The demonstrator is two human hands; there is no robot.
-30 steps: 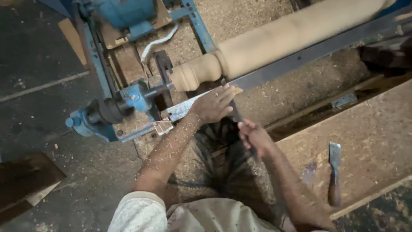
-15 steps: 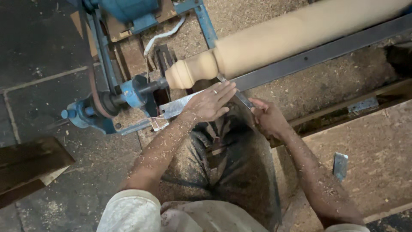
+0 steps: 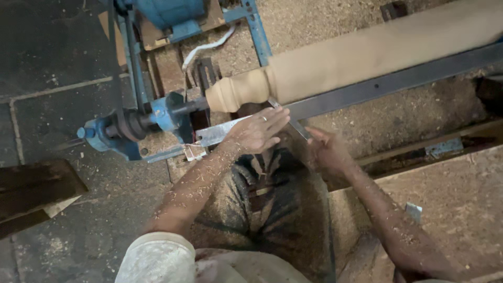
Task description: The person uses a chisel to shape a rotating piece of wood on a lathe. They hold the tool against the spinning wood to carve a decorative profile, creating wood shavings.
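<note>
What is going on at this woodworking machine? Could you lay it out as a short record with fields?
Setting: a blue lathe on a sawdust-strewn floor
Workpiece: long pale wooden spindle, its turned end with rounded beads at the left
Left hand: lies flat on the tool rest below the beaded end
Right hand: grips a slim metal tool that points up toward the spindle
Nearby: another metal tool on the wooden board at the right
</note>
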